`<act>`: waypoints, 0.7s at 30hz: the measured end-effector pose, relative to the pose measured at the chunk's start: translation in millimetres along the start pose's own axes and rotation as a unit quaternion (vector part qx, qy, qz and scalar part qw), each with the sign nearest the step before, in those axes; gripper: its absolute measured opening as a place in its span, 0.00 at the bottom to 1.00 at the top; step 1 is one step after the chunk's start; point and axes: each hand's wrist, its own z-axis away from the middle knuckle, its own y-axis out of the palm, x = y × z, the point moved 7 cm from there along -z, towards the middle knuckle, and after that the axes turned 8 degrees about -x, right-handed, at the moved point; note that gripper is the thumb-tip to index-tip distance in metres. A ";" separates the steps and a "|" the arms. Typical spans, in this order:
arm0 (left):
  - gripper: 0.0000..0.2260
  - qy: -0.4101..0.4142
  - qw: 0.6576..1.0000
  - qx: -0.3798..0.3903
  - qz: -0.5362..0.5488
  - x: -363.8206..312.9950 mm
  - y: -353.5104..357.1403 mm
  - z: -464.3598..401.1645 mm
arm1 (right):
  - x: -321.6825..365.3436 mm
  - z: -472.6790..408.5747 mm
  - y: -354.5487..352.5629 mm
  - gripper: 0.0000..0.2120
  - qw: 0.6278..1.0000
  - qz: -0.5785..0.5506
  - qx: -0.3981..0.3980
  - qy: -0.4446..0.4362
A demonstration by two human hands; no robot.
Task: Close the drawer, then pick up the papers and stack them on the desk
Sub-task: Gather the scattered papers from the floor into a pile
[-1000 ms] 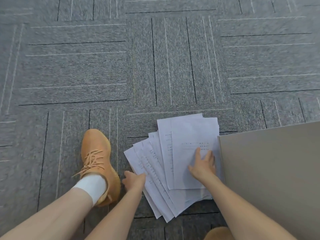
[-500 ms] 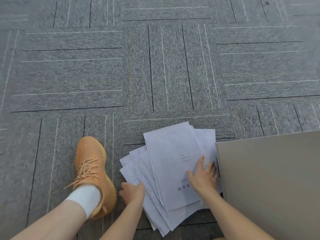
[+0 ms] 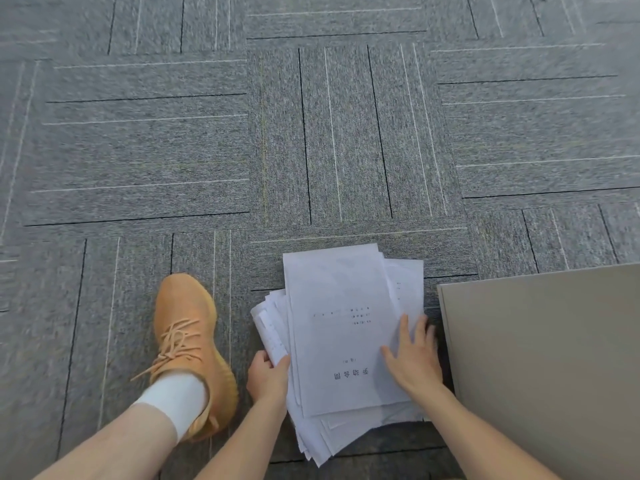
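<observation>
A loose pile of several white printed papers (image 3: 341,327) lies on the grey carpet, low in the middle of the view. My left hand (image 3: 268,377) grips the pile's left edge, thumb on top and fingers curled under the sheets. My right hand (image 3: 412,358) lies flat, fingers spread, on the right side of the top sheet, pressing it down. The sheets overlap roughly, with corners sticking out at the bottom and right. No drawer is visible.
A beige flat panel (image 3: 547,368), the side or top of a piece of furniture, stands right beside the papers. My leg with an orange sneaker (image 3: 187,341) and white sock is planted left of the pile. Grey carpet tiles (image 3: 311,133) stretch ahead.
The fanned-out sheets have been pushed together into a tighter pile. My left hand moved from beside the papers to gripping their left edge; my right hand stayed on top.
</observation>
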 end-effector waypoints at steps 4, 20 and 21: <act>0.10 0.038 0.999 0.019 -0.009 -9.7 2.1 -1.2 | 21.5 10.2 7.7 0.37 0.997 0.020 0.015 -0.067; 0.20 -0.019 0.992 0.121 0.042 -13.2 11.8 2.6 | 55.1 26.8 7.7 0.29 0.992 -0.121 -0.003 -0.029; 0.20 -0.009 0.991 0.130 0.038 -12.8 11.4 1.3 | 52.8 25.0 1.0 0.25 0.989 -0.147 -0.027 -0.016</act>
